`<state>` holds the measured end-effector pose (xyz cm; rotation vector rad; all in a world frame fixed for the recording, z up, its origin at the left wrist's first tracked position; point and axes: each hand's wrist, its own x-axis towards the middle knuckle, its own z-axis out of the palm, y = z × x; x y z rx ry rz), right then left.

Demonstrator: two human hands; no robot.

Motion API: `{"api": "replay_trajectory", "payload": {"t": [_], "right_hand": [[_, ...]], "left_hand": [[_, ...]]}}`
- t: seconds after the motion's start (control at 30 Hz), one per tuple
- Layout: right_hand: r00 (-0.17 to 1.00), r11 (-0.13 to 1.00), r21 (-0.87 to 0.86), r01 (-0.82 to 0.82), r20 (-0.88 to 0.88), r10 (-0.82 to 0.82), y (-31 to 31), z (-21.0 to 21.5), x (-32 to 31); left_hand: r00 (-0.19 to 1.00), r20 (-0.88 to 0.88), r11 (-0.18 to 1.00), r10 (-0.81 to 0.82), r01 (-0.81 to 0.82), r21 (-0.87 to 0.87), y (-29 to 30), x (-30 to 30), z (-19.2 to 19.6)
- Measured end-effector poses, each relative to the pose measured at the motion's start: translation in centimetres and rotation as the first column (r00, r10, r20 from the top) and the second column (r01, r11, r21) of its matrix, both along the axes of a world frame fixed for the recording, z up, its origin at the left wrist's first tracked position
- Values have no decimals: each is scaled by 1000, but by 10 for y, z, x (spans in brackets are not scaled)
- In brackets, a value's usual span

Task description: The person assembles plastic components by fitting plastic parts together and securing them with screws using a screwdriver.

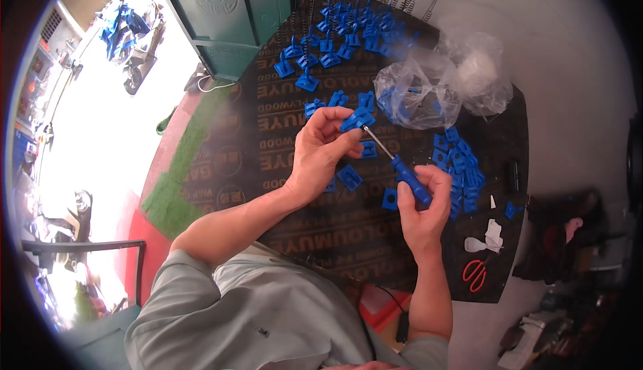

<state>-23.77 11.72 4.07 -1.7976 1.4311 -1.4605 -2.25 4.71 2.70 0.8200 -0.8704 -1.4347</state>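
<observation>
Pinched in the fingers of my left hand (317, 152) is a small blue plastic bracket (358, 120), raised over the table. My right hand (426, 214) wraps round the blue handle of a screwdriver (410, 177). Its metal shaft slants up to the left, and the tip meets the bracket; whether a screw sits there is too small to tell. Beneath and around my left hand lie several loose blue pieces (349, 177). Close to my right hand is a square blue plate with a round hole (390, 199).
A dark printed plywood table (295, 226) carries blue bases with springs on rods (328, 45) at the back. Clear plastic bags (429, 85) and a heap of blue plates (462, 169) lie to the right. Red-handled scissors (474, 275) rest near the right edge. A green door (218, 15) stands behind.
</observation>
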Motion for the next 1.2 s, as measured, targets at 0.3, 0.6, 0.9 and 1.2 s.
{"api": "replay_trajectory", "payload": {"t": [0.3, 0.6, 0.9, 1.2], "right_hand": [[999, 996, 84, -15, -37, 18, -2, 5, -3], [996, 998, 60, -10, -92, 16, -5, -6, -9], [999, 996, 94, 1, -42, 3, -2, -9, -14], [1000, 994, 102, 25, 11, -26, 0, -5, -3]], "left_hand": [[1000, 13, 1000, 22, -22, 0, 1, 1, 0], [1000, -4, 999, 27, -27, -19, -3, 0, -2], [999, -17, 999, 31, -32, -35, -3, 0, -1], [999, -37, 999, 19, -20, -27, -2, 1, -3]]}}
